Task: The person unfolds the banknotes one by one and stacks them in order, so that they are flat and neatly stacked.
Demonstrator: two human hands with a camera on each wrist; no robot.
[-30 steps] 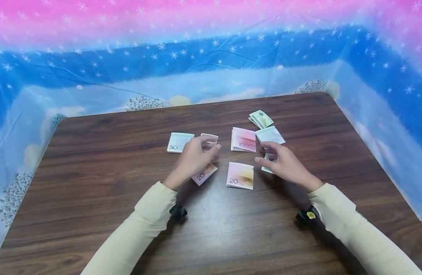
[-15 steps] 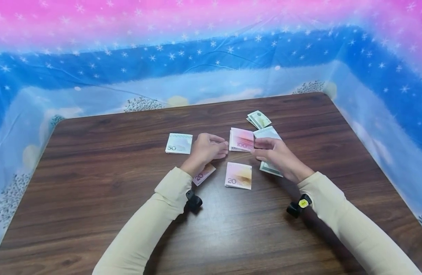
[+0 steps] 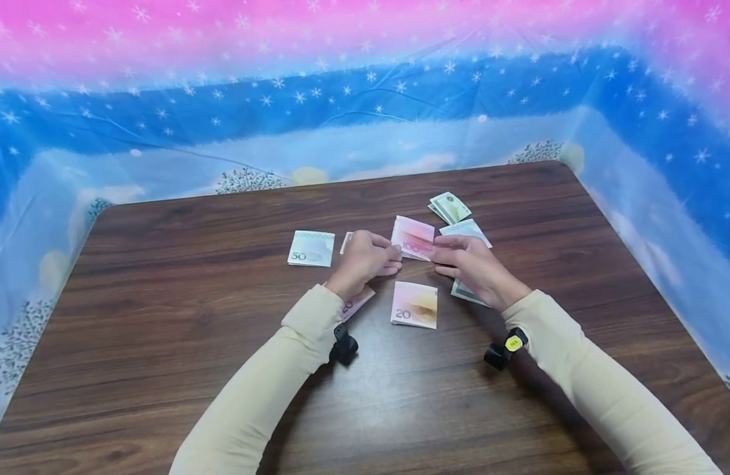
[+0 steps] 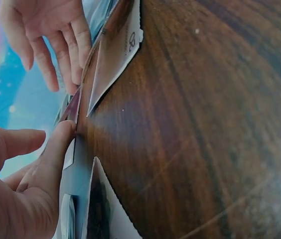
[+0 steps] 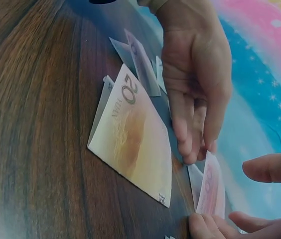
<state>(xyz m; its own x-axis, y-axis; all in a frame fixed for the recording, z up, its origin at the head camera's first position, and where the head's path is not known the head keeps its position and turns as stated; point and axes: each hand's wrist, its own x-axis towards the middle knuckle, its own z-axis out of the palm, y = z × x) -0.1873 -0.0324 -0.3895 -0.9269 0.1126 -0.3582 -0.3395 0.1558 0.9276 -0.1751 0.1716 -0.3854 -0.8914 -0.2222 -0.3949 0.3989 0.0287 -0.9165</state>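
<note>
On a dark wood-grain surface (image 3: 163, 316), a left hand (image 3: 365, 260) and right hand (image 3: 476, 269), fingers (image 5: 180, 124) loosely extended, touch opposite edges of a folded pink paper 100 banknote (image 3: 414, 235) between them, apparently to align it.

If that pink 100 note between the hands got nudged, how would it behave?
The pink 100 note is probably very light, being thin paper. Its visible gap between layers suggests the fold might spring or flex. It may slide easily over the smooth-looking table.
</note>
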